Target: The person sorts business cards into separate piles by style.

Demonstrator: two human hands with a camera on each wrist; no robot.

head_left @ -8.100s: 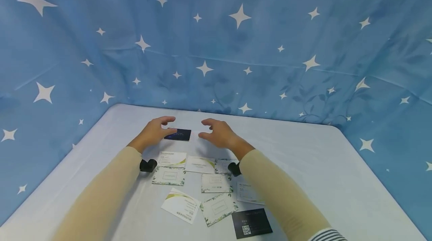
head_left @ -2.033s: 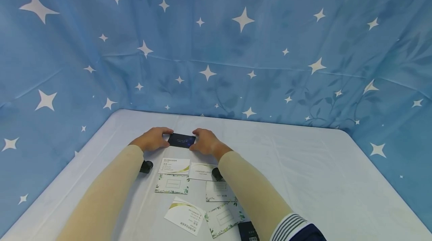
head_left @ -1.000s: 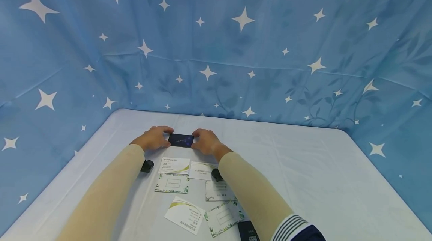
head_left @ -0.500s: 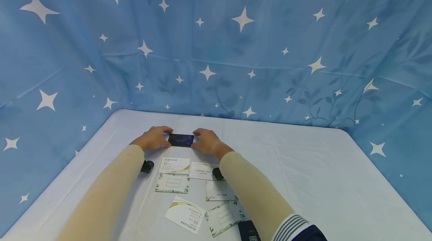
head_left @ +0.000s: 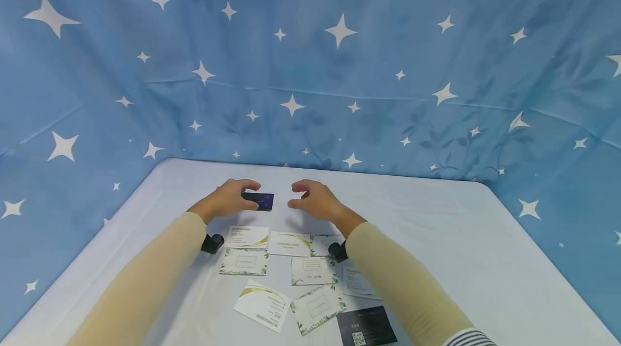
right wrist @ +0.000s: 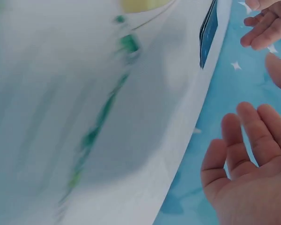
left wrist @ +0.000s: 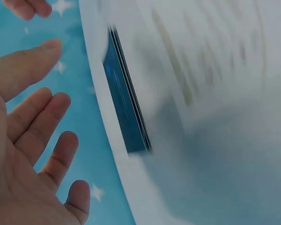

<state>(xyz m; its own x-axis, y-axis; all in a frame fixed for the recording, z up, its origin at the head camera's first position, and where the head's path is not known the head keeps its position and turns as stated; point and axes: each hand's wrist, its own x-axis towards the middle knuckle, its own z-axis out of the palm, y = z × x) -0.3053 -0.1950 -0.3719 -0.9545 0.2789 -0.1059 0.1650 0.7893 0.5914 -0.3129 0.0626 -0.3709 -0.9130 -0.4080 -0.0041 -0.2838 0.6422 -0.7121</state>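
Note:
A small stack of dark blue business cards [head_left: 264,201] lies flat near the table's far edge. In the left wrist view its layered edge [left wrist: 127,89] shows several thin cards lying close together. My left hand [head_left: 229,198] hovers above the stack's left end in the head view, fingers loosely bent and nothing held. To the right of the stack, my right hand [head_left: 317,201] is raised, its relaxed fingers apart from the cards. Both wrist views show a bare left palm [left wrist: 18,173] and right palm [right wrist: 257,187] with spread fingers.
Nearer on the white table [head_left: 461,249] lie white cards with gold curves [head_left: 263,304], leaf-bordered cards [head_left: 317,308] and a black card with a QR code [head_left: 367,327]. The right sleeve partly covers a white card [head_left: 358,283]. A blue star-patterned curtain [head_left: 310,66] stands behind.
Half a second ago both hands held the stack's two ends. Now they have let go and lifted; the right hand has moved right, uncovering more cards. The stack stays in about the same place.

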